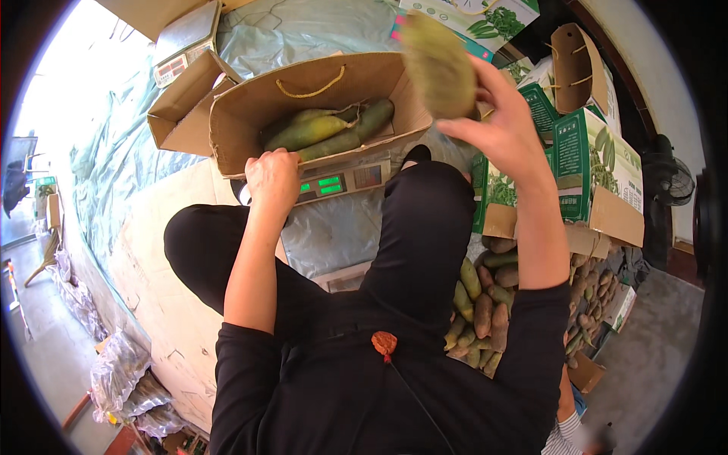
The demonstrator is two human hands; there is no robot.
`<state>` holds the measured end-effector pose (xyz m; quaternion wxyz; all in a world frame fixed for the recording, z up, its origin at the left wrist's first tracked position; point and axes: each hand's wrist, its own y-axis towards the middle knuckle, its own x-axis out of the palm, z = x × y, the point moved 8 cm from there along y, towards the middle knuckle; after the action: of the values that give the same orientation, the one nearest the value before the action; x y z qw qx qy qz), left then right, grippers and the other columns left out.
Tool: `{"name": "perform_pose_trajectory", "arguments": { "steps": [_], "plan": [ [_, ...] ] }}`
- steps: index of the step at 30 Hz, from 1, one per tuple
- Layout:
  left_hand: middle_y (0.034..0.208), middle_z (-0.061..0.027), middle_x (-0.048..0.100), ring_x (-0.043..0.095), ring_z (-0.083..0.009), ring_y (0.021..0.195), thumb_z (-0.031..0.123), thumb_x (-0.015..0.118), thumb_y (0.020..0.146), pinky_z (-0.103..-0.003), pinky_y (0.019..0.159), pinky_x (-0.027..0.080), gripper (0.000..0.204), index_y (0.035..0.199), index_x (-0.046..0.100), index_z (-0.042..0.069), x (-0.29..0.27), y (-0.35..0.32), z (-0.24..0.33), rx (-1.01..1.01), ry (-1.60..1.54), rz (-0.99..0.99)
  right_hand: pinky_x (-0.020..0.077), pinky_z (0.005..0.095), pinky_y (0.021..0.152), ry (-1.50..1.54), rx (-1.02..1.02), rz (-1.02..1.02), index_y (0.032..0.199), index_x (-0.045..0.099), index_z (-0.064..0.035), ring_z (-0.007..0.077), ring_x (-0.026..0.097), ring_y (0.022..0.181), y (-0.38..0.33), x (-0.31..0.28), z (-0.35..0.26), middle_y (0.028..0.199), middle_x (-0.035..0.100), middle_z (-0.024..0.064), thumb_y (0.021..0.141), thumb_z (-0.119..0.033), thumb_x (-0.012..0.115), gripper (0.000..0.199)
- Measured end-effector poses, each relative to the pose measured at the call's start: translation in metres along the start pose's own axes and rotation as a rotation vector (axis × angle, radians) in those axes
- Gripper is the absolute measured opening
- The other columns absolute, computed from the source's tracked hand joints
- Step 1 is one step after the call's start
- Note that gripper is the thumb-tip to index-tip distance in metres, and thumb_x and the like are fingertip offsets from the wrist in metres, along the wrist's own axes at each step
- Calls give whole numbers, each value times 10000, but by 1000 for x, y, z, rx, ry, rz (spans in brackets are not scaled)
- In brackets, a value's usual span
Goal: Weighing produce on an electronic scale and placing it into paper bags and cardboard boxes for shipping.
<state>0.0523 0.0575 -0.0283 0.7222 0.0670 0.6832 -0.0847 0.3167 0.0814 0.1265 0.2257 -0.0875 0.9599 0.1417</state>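
In front of me a cardboard box (pixel 334 74) with a yellow cord handle stands on a digital scale (pixel 364 178) with lit green displays. Several long green radishes (pixel 311 131) lie inside it. My left hand (pixel 273 176) has its fingers curled over the box's near edge, close to the end of one radish. Raised beyond the box's right end, my right hand (pixel 497 121) grips another green radish (pixel 437 67), which is smeared by motion.
Many radishes, some earth-brown, lie in a pile (pixel 485 303) by my right leg. Green-and-white printed cartons (pixel 584 159) stand at the right, near a black fan (pixel 667 178). Another scale (pixel 186 38) is at the far left. Plastic sheeting (pixel 114 152) covers part of the floor. Someone's striped clothing (pixel 563 438) shows at lower right.
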Motion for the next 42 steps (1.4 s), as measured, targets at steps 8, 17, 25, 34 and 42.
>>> {"name": "perform_pose_trajectory", "arguments": {
  "steps": [8, 17, 25, 34, 42],
  "plan": [
    [757, -44, 628, 633, -225, 790, 134, 624, 745, -392, 682, 445, 78, 779, 693, 147, 1, 1, 3, 0, 9, 6, 413, 369, 935, -359, -147, -237, 1235, 515, -93, 280, 514, 1102, 54, 90, 20, 1166, 572, 100, 638, -105, 751, 642],
    [765, -49, 632, 635, -240, 798, 133, 621, 747, -402, 691, 448, 52, 757, 672, 134, -5, 6, 8, 11, 7, 15, 407, 371, 980, -531, -80, -287, 1244, 518, -112, 282, 492, 1165, 58, 113, 71, 1224, 556, 104, 698, -143, 716, 582],
    [947, -48, 662, 621, -250, 936, 206, 660, 775, -400, 793, 443, 223, 988, 696, 146, 7, 5, -3, -101, 25, -212, 471, 298, 877, 86, 248, 9, 1169, 574, -34, 181, 595, 1021, -23, 13, 105, 1101, 622, 101, 821, -114, 644, 364],
    [1008, -53, 666, 634, -249, 953, 247, 619, 823, -428, 796, 470, 226, 1035, 681, 199, 14, 2, -8, -93, 97, -251, 496, 302, 782, 74, 831, 215, 1121, 600, -34, 170, 616, 892, -320, 12, 303, 963, 655, 107, 788, -68, 670, 342],
    [956, -124, 671, 630, -304, 920, 244, 647, 789, -414, 811, 467, 261, 1028, 681, 145, 6, 9, -1, -145, 34, -228, 480, 300, 636, -442, 1192, 34, 918, 651, 6, 160, 607, 686, -533, 23, 360, 769, 650, 106, 734, -128, 679, 230]
  ]
}}
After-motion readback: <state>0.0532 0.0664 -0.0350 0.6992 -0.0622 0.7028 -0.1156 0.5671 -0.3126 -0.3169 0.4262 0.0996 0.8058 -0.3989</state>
